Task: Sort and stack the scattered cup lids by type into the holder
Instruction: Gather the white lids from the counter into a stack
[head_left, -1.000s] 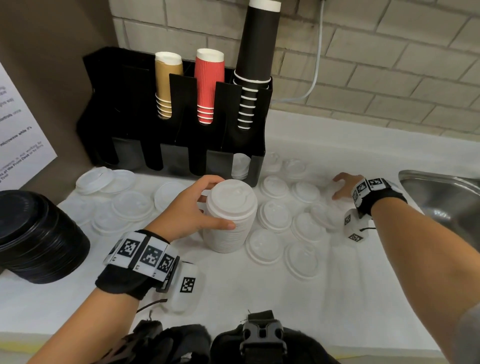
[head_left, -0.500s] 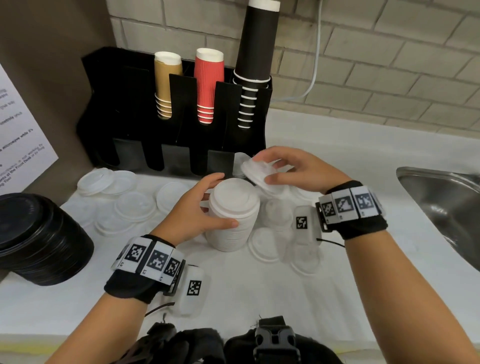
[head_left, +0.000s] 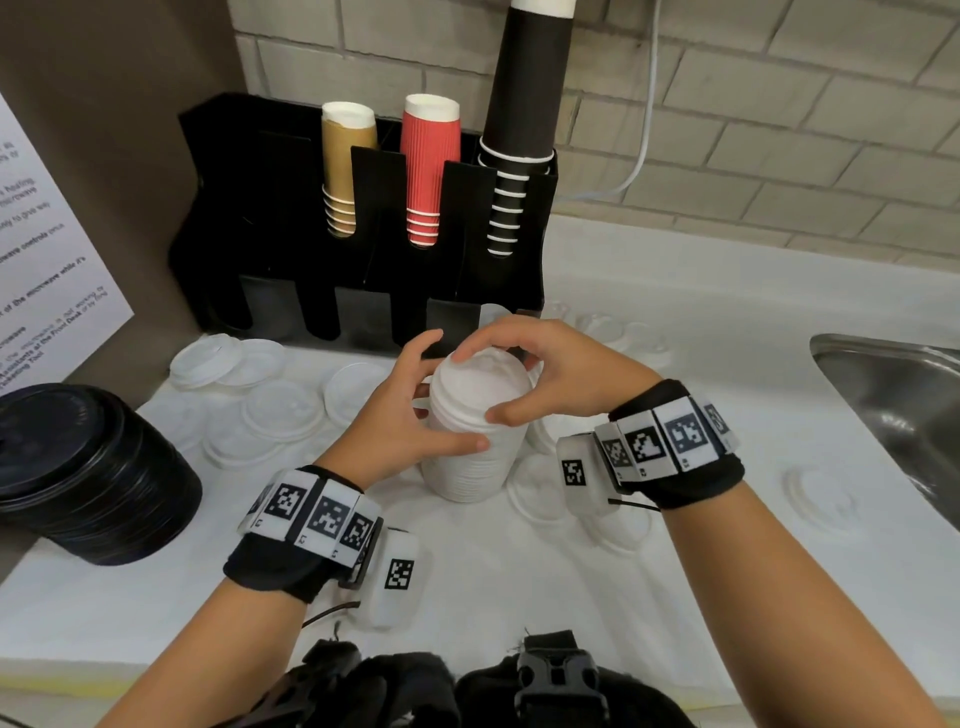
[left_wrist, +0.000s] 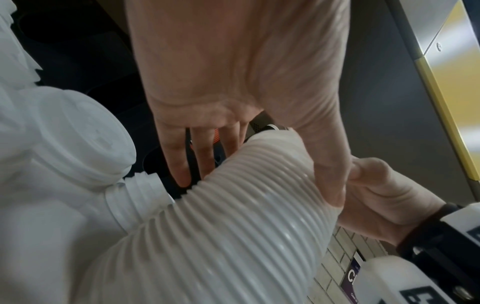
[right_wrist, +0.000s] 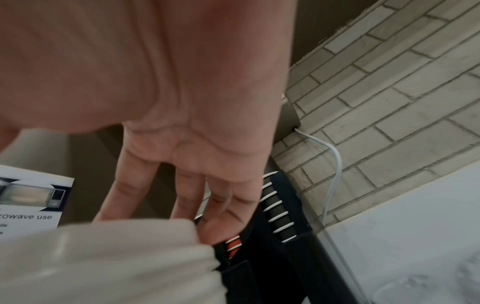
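Now the risk sits in the tall white lid stack (head_left: 475, 447) standing free on the counter (head_left: 519, 587), near the holder (head_left: 363, 249) but not in it. The left hand (head_left: 400, 421) curls round its left side, thumb laid across the ribbed wall; the right hand (head_left: 550, 374) arches over the crown, fingertips and thumb pinching the rim of the top lid (head_left: 483, 384), apparently seating it. I judge that if that lid goes on tilted or half-nested and is pressed down, the column could lean and spill, since it is tall for its footing. Pressure from the right with no counter-hold on the left could slide the whole stack over the loose white lids (head_left: 280, 410) around its base. A lid of a different type mixed in would also leave a gap and spoil the sort.

Counts: one tall white stack in hand; one black lid stack (head_left: 88, 467) at the left, near edge; roughly ten loose white lids in view, about seven to the left of the stack and a few more near and right, some hidden by the wrists, so the count is uncertain. The holder carries three cup columns, tan (head_left: 345, 166), red (head_left: 428, 166) and black (head_left: 524, 119), above a row of lower slots; one white lid (head_left: 491, 314) shows in the rightmost. A sink (head_left: 893, 395) lies far right
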